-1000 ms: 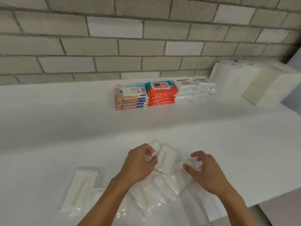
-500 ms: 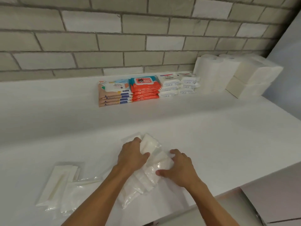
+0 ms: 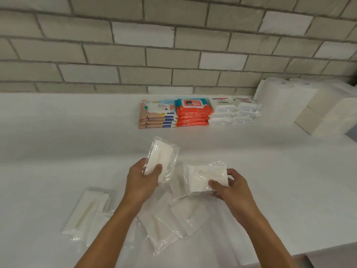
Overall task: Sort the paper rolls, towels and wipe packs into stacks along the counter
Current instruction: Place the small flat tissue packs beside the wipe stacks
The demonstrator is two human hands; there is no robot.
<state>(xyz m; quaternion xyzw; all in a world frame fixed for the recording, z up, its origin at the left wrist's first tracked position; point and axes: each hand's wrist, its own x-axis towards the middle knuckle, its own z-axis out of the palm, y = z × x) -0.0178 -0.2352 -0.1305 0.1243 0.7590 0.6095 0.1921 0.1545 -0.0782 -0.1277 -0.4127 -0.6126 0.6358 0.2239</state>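
My left hand (image 3: 142, 180) grips a clear-wrapped white towel pack (image 3: 161, 157), lifted and tilted above the counter. My right hand (image 3: 230, 187) holds a second wrapped white pack (image 3: 202, 177) just to the right of it. Under my hands several more clear-wrapped white packs (image 3: 170, 223) lie loose on the white counter (image 3: 58, 151). Another small pile of wrapped packs (image 3: 87, 211) lies at the front left. Against the brick wall stand sorted stacks: beige wipe packs (image 3: 157, 117), orange wipe packs (image 3: 193, 113), and small white wipe packs (image 3: 233, 112).
White paper rolls (image 3: 278, 97) and stacked white folded towels (image 3: 328, 113) stand at the back right by the wall. The counter's front edge (image 3: 318, 252) runs along the lower right, with a drop below it.
Both hands have lifted off the loose pile, each raising one wrapped white pack. The view has shifted so the sorted stacks sit further right.
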